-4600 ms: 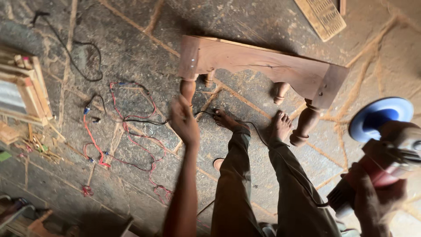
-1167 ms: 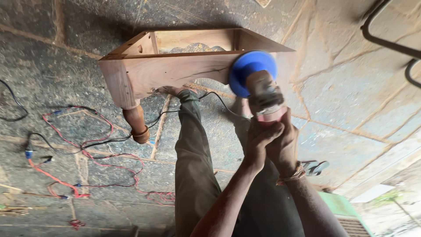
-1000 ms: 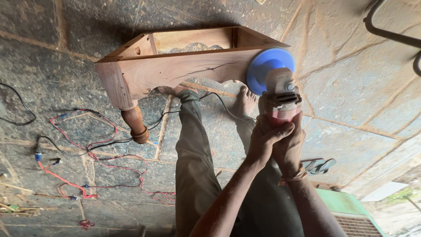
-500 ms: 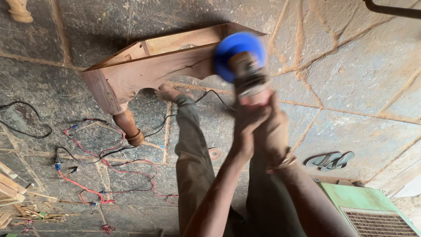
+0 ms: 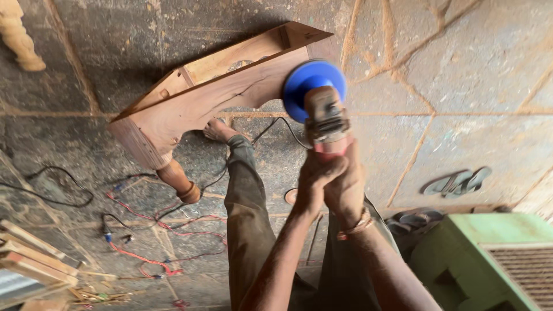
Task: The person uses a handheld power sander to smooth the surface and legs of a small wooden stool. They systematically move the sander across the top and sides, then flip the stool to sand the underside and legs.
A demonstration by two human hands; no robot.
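Sander (image 5: 322,118): blue disc against the wooden frame's (image 5: 219,98) near face, right of centre.
Hands: left hand (image 5: 314,184) and right hand (image 5: 348,187) together, clamped on the sander.
Advice: disc best kept flat, pressure light.
Surroundings: bare foot (image 5: 218,130) under frame; wires (image 5: 144,230) left; sandals (image 5: 455,181) right.

Bare wood, blue plastic, rough stone

The table frame (image 5: 213,101) is raw, matt brown wood with visible grain; the sander's disc (image 5: 308,86) looks like smooth blue plastic; the floor (image 5: 461,86) is rough, dusty stone.
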